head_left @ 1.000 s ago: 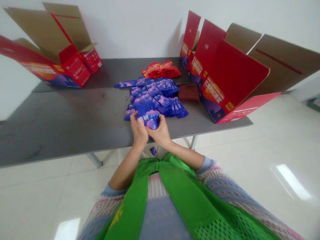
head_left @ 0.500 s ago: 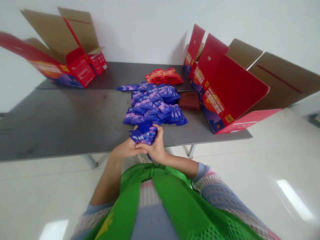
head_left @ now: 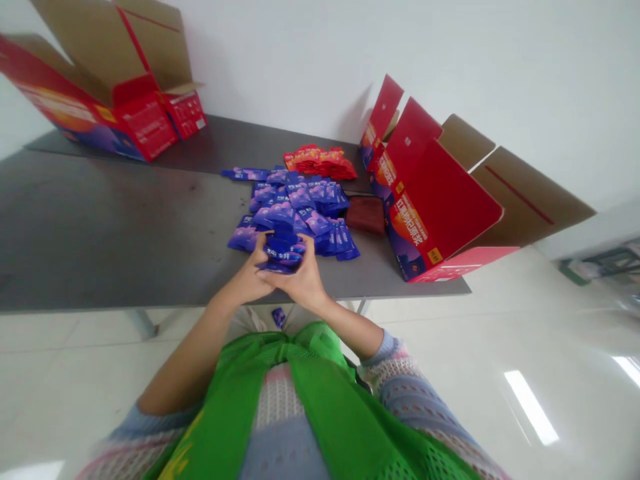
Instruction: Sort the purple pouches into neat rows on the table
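Observation:
A bunch of blue-purple sachets (head_left: 283, 253) is gripped between my two hands, just above the table's front edge. My left hand (head_left: 251, 272) wraps its left side, thumb and fingers closed on it. From the right, my right hand (head_left: 304, 277) closes round the same bunch. Right behind lies a spread pile of similar blue sachets (head_left: 300, 200) on the grey table (head_left: 150, 227). One more blue sachet (head_left: 279, 317) shows below the table edge, near my legs; what it rests on I cannot tell.
Red sachets (head_left: 320, 162) lie behind the blue pile. A brown pouch-like thing (head_left: 366, 215) sits to its right. Open red cartons stand at the back left (head_left: 145, 120) and along the right (head_left: 425, 200), flaps spread. A white wall (head_left: 280, 60) rises behind.
Both hands have lifted the bunch slightly forward, over the table edge. A sachet below the table edge now shows more fully. The camera view has shifted and turned.

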`<state>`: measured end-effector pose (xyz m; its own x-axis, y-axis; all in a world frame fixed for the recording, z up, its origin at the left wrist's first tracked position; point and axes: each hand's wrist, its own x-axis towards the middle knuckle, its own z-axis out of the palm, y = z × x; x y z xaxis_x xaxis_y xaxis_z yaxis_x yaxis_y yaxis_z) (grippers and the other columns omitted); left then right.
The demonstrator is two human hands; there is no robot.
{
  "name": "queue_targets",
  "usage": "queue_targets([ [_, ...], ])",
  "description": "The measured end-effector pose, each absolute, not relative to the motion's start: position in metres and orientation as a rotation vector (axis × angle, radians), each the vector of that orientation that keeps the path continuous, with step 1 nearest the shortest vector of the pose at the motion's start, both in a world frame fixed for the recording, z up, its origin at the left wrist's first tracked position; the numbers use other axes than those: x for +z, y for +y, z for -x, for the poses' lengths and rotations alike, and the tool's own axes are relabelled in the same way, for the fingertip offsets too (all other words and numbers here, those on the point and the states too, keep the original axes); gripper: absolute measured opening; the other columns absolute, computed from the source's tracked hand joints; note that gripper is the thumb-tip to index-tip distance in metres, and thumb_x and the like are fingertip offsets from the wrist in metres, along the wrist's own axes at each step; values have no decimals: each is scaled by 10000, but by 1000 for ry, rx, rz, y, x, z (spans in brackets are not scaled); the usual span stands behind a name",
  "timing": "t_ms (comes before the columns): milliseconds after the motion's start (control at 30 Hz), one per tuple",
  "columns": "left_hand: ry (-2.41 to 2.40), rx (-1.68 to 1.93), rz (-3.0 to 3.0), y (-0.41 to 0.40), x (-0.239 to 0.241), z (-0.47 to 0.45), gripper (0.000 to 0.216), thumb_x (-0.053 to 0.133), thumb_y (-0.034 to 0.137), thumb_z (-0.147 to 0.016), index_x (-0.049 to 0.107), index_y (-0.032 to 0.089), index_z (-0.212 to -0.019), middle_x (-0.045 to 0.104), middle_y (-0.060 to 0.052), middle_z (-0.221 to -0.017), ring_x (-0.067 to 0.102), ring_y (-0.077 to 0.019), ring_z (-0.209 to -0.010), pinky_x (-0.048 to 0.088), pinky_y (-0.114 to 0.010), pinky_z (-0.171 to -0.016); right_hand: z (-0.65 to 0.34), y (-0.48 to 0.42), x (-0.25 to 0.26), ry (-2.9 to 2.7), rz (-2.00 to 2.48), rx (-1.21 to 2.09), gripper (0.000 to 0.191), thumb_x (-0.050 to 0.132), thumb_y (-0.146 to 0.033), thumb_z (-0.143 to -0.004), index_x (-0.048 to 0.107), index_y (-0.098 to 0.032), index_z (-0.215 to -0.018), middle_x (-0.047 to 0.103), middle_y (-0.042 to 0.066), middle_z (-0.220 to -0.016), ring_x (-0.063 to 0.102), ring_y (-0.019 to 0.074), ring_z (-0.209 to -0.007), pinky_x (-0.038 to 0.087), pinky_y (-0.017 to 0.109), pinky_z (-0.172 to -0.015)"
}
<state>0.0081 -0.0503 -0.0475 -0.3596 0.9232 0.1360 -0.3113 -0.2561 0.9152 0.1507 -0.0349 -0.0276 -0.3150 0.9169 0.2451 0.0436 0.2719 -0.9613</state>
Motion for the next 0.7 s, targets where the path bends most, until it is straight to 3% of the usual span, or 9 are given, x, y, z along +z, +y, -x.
queue_targets([
  [167, 1257, 1463, -1174, -67, -67, 3, 1015, 974, 142, -387, 587, 176, -1325, 766, -155, -1137, 761, -321, -1029, 576, -441, -1046, -144, -45, -46, -1546, 926, 1270, 898, 969, -413, -611, 478, -249, -1345, 689, 78, -1258, 699, 240, -1123, 563, 392, -1053],
  [333, 1449, 1450, -1437, -67, -73, 8, 976, 936, 312, -519, 506, 200, -1388, 771, -123, -1106, 773, -308, -897, 645, -402, -817, -135, -47, -52, -1485, 905, 1239, 870, 953, -445, -623, 475, -228, -1317, 660, 89, -1265, 669, 239, -1169, 547, 399, -1085],
  [433, 1519, 1287, -1564, -64, -68, 8, 945, 880, 374, -612, 449, 173, -1428, 762, -153, -1163, 769, -333, -977, 644, -455, -860, -133, -45, -50, -1452, 921, 1239, 836, 954, -450, -613, 496, -218, -1273, 655, 75, -1210, 671, 238, -1116, 557, 411, -1048],
  [567, 1531, 1257, -1642, -64, -57, 1, 769, 811, 394, -691, 514, 163, -1362, 752, -163, -1224, 752, -336, -1095, 627, -451, -947, -137, -47, -42, -1445, 975, 1237, 764, 945, -453, -623, 524, -222, -1217, 664, 50, -1147, 671, 227, -1063, 561, 405, -1009],
  [700, 1639, 1346, -1550, -75, -45, -10, 696, 786, 379, -710, 524, 187, -1326, 787, -120, -1108, 777, -318, -1000, 645, -410, -857, -139, -50, -28, -1505, 983, 1228, 714, 932, -431, -641, 534, -220, -1196, 669, 42, -1116, 669, 222, -1033, 561, 401, -985],
])
